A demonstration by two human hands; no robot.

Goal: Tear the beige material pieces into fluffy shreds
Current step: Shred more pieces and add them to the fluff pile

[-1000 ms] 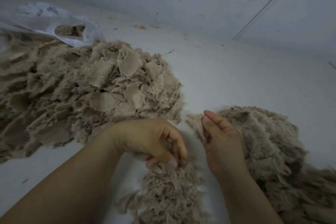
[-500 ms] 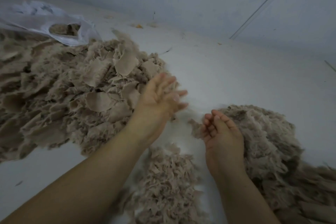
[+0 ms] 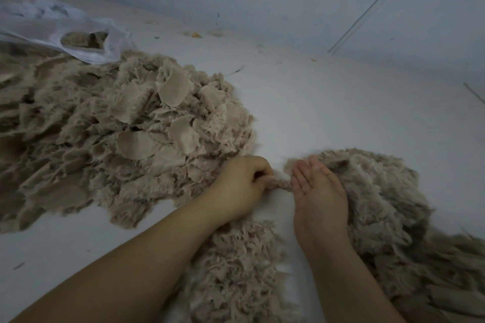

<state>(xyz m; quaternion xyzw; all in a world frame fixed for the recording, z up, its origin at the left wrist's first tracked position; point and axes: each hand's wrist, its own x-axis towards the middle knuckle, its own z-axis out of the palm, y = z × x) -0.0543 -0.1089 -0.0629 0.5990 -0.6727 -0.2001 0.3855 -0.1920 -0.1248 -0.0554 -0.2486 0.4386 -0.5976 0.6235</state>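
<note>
A: Step in hand?

B: A fresh piece [image 3: 279, 183] of the beige material is held between the two hands, just off the near edge of the big pile of untorn pieces [image 3: 126, 128]. It is judged that the tearing of this piece is about to begin; no split is seen in it yet.

A: Left hand?

B: The left hand [image 3: 240, 187] is curled round one end of the piece, fingers folded over it, knuckles up. A firm grip is noted.

A: Right hand?

B: The right hand [image 3: 319, 191] is held almost flat, palm turned toward the left, fingers straight and close together. Its thumb side touches the other end of the piece. Whether the thumb pinches that end cannot be told; it is hidden behind the material.

A: Where are the finished shreds?

B: A fluffy heap [image 3: 388, 207] lies just right of the right hand, the back of which rests against it. A second loose heap [image 3: 238, 270] lies under and between the forearms.

A: Surface?

B: A pale bench [image 3: 341, 113], lightly littered. A clear plastic bag [image 3: 65, 31] is seen at far left, beyond the pile.

A: Next move?

B: A closed right-hand grip on the free end is called for, then a pull apart. Much of the pile is judged untorn, so the task is far from done.
</note>
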